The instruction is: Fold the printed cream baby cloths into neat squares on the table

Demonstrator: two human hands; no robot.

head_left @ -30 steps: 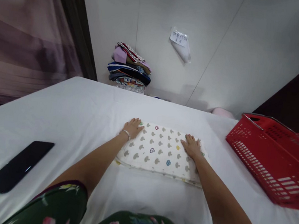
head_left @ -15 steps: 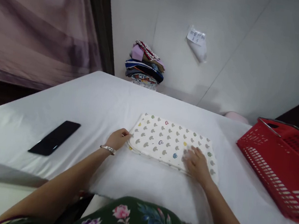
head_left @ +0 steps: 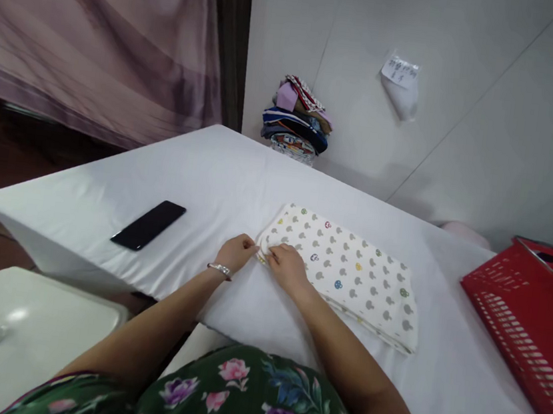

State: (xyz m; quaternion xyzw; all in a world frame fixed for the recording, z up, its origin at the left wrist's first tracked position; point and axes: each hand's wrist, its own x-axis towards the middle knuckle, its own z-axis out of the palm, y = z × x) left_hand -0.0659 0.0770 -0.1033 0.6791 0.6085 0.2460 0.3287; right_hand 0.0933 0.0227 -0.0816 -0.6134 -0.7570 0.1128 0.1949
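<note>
A folded white cloth [head_left: 350, 263] printed with grey mushroom shapes and a few coloured ones lies flat on the white-covered table [head_left: 209, 178]. My left hand [head_left: 238, 254] pinches the edge of the cloth at its near left corner. Right beside it, my right hand [head_left: 288, 269] also has its fingertips closed on that corner, where the fabric is slightly lifted and bunched. The layered near edge of the cloth shows to the right of my right wrist; part of it is hidden under my forearm.
A black phone [head_left: 149, 225] lies on the table to the left. On the right stands a red plastic basket [head_left: 519, 324] with a metal handle. Beyond the far edge is a stack of folded clothes [head_left: 297, 122]. A white basin [head_left: 35, 318] sits at lower left.
My right hand has moved left from the cloth's right part to its near left corner, beside my left hand. Both now grip there. The view has shifted, so everything sits further right.
</note>
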